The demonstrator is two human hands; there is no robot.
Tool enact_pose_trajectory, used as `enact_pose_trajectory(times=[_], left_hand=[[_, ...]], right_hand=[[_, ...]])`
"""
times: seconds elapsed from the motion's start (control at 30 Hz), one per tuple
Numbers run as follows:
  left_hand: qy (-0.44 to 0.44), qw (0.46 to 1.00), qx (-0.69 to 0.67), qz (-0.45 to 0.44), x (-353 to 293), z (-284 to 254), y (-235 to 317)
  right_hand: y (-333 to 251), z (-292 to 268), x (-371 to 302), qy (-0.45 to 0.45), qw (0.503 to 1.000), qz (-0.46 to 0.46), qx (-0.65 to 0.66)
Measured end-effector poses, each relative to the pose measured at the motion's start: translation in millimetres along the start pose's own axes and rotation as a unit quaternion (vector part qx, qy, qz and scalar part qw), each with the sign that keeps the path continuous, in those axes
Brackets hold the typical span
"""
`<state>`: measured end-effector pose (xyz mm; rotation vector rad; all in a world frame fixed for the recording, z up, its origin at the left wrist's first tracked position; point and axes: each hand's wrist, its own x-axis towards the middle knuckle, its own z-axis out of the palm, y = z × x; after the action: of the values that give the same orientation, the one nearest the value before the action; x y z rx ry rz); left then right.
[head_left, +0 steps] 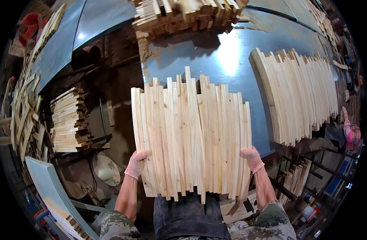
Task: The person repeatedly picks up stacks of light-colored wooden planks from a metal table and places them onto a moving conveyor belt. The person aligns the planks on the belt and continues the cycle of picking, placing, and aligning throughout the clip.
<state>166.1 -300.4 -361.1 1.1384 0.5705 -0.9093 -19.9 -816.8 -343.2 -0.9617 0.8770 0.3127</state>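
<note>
A wide row of pale wooden strips (191, 140), standing side by side with uneven ends, spans the space in front of my body. My left hand (135, 163), in a pink-white glove, grips the row's left edge. On the opposite edge my right hand (253, 158), gloved alike, presses inward, so the strips are clamped between both hands. The fingers beneath the wood are hidden. The far part of the row overlaps the shiny metal table (235, 76) in view; whether it rests there I cannot tell.
A second row of strips (297, 96) lies on the table at the right. Stacked wood blocks (187, 16) stand at the far side. Left are a strip stack (70, 120), loose offcuts (25, 116) and a grey panel (59, 196). Another person (351, 134) is at far right.
</note>
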Motion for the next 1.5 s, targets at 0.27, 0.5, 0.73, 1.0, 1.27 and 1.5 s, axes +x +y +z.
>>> enact_pose_trajectory(times=[0.27,0.5,0.73,1.0,1.27,1.5], left_hand=[[0.038,0.997,-0.029,0.062,-59,-37,-13],[0.035,0.971,-0.14,0.193,-208,-95,-8],[0.114,0.924,-0.167,0.324,-390,-174,0],[0.195,0.854,-0.221,0.428,-574,-282,3],[0.25,0.792,-0.295,0.472,-638,-333,24],[0.358,0.767,-0.273,0.458,-631,-391,83]], right_hand=[[9,56,-26,-0.062,0.997,-0.022,-0.027],[5,120,-36,-0.146,0.973,-0.101,-0.147],[-46,314,-91,-0.225,0.933,-0.169,-0.222],[-28,567,-145,-0.427,0.84,-0.189,-0.275],[-14,794,-183,-0.546,0.756,-0.115,-0.341],[8,955,-166,-0.619,0.715,0.026,-0.325]])
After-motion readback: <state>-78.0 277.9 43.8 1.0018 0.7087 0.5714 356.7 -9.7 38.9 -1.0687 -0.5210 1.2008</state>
